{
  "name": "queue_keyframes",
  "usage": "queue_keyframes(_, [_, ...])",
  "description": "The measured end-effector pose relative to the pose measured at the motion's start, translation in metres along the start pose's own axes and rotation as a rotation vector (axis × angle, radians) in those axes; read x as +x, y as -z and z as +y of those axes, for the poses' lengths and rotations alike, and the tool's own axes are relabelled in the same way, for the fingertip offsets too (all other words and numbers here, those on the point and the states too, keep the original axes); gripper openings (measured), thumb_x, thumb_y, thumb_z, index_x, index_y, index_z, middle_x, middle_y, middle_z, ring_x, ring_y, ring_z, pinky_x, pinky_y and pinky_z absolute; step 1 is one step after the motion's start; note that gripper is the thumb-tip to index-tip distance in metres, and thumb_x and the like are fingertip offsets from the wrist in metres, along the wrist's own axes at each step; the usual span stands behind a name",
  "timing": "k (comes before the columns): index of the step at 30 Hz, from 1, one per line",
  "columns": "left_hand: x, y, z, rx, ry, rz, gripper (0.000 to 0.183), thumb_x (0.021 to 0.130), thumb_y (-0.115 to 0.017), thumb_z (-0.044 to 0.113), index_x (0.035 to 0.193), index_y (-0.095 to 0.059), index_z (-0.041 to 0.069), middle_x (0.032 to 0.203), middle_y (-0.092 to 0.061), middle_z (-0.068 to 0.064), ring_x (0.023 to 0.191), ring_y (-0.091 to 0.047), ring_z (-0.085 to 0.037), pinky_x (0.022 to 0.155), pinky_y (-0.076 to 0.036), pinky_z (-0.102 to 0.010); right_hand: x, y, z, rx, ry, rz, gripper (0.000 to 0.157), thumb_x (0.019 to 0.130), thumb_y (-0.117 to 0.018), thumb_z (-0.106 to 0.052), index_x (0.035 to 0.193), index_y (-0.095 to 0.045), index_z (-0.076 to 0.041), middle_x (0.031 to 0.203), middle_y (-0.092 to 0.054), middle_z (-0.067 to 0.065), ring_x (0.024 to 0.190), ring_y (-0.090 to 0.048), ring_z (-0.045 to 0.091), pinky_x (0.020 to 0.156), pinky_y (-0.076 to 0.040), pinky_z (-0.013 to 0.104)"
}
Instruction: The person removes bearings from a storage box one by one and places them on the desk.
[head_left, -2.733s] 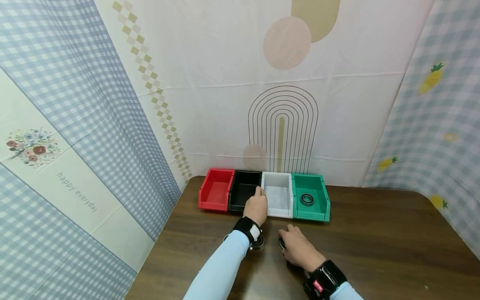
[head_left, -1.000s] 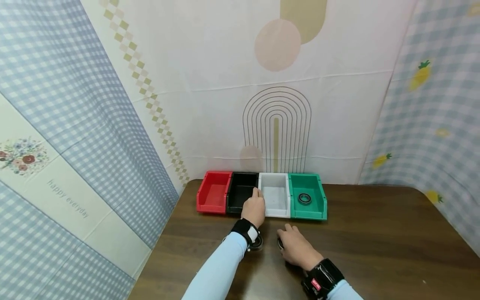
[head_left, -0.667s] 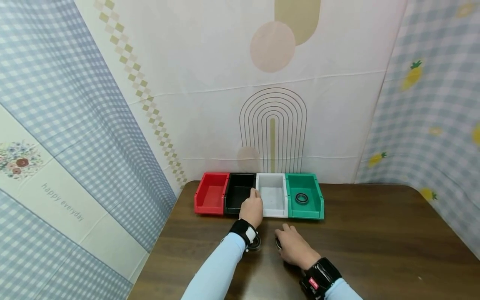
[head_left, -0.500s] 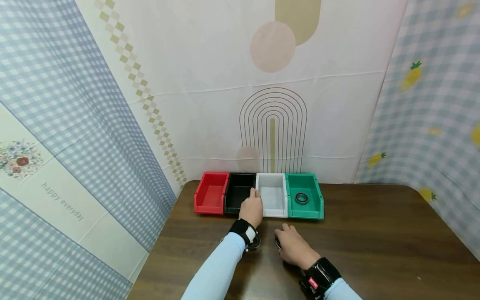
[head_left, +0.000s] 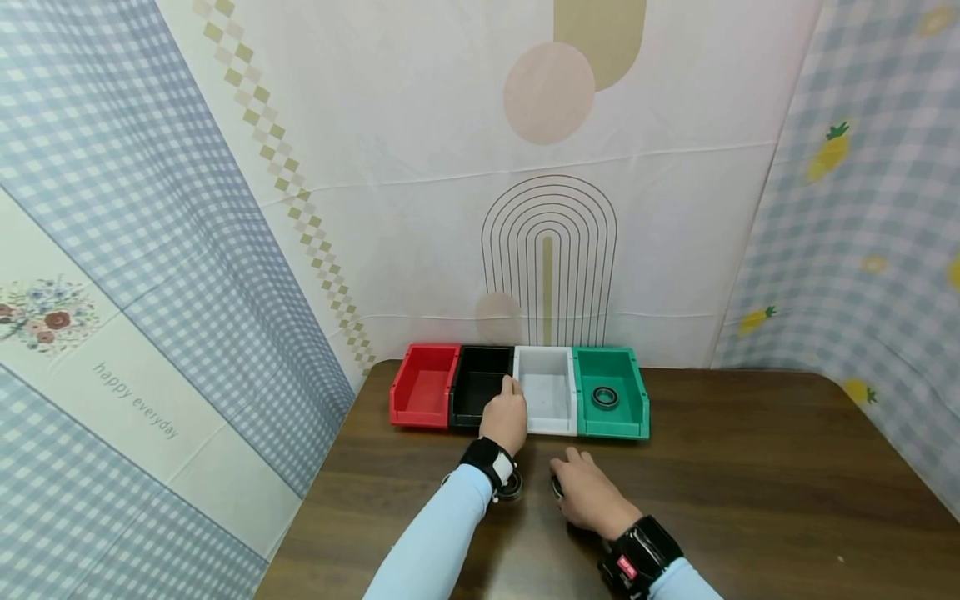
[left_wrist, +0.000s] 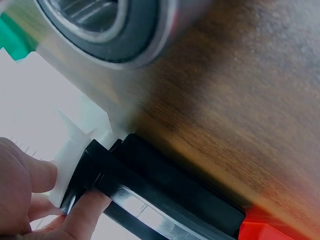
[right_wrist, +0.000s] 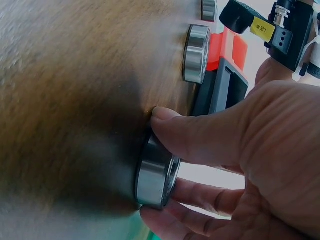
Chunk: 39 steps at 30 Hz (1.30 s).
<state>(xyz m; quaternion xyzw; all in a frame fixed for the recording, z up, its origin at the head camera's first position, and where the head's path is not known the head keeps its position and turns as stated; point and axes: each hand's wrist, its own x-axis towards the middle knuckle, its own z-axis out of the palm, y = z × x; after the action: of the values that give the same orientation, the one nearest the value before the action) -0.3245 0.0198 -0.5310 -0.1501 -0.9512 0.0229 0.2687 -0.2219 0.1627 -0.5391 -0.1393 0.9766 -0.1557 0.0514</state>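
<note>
A row of red (head_left: 424,387), black (head_left: 480,387), white (head_left: 546,383) and green bins (head_left: 630,417) stands at the back of the table. My left hand (head_left: 504,421) reaches to where the black and white bins meet; in the left wrist view its thumb and fingers pinch their adjoining walls. My right hand (head_left: 594,496) holds a metal ball bearing (right_wrist: 152,175) on the tabletop, thumb on one side and fingers on the other. Another bearing (head_left: 606,397) lies in the green bin. Beside my left wrist sits one more bearing (head_left: 512,486), partly hidden by the wristband.
The right wrist view shows a bearing (right_wrist: 196,53) standing near the bins and another bearing (right_wrist: 208,10) cut off at the top edge. A patterned cloth (head_left: 420,242) hangs right behind the bins. The brown wooden table (head_left: 750,467) extends to the right.
The head view has shifted slightly. Both hands keep their places at the bins and the bearing, and the bins and bearings stay where they were.
</note>
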Motion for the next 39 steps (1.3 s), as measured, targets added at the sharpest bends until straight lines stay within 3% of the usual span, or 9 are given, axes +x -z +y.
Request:
queue_keyframes(14, [0.0004, -0.0053, 0.0015, 0.006, 0.010, 0.031, 0.044, 0.092, -0.068, 0.017, 0.130, -0.061, -0.003, 0.127, -0.061, -0.013, 0.052, -0.061, -0.007, 0.047, -0.053, -0.022, -0.0017, 0.0011, -0.0015, 0.007, -0.017, -0.008, 0.044, 0.081, -0.077, -0.011, 0.123, -0.065, -0.001, 0.117, -0.057, 0.017, 0.115, -0.053, 0.036, 0.098, -0.050, 0.051])
queue_keyframes(22, [-0.0001, -0.0006, 0.0014, 0.007, 0.006, 0.030, 0.046, 0.091, -0.070, 0.018, 0.130, -0.060, -0.004, 0.127, -0.061, -0.013, 0.052, -0.062, -0.007, 0.048, -0.053, -0.022, -0.0026, 0.0031, -0.0024, 0.001, -0.010, -0.011, 0.043, 0.083, -0.076, -0.011, 0.123, -0.065, -0.001, 0.117, -0.057, 0.017, 0.115, -0.053, 0.036, 0.098, -0.050, 0.050])
queue_keyframes(39, [0.0014, -0.0018, 0.0024, -0.008, 0.029, -0.032, 0.048, 0.092, -0.069, 0.019, 0.134, -0.059, -0.002, 0.135, -0.059, -0.014, 0.054, -0.063, -0.008, 0.049, -0.054, -0.023, -0.0031, 0.0042, -0.0011, 0.032, -0.031, -0.027, 0.045, 0.084, -0.076, -0.015, 0.126, -0.064, -0.002, 0.127, -0.056, 0.020, 0.125, -0.050, 0.040, 0.104, -0.047, 0.053])
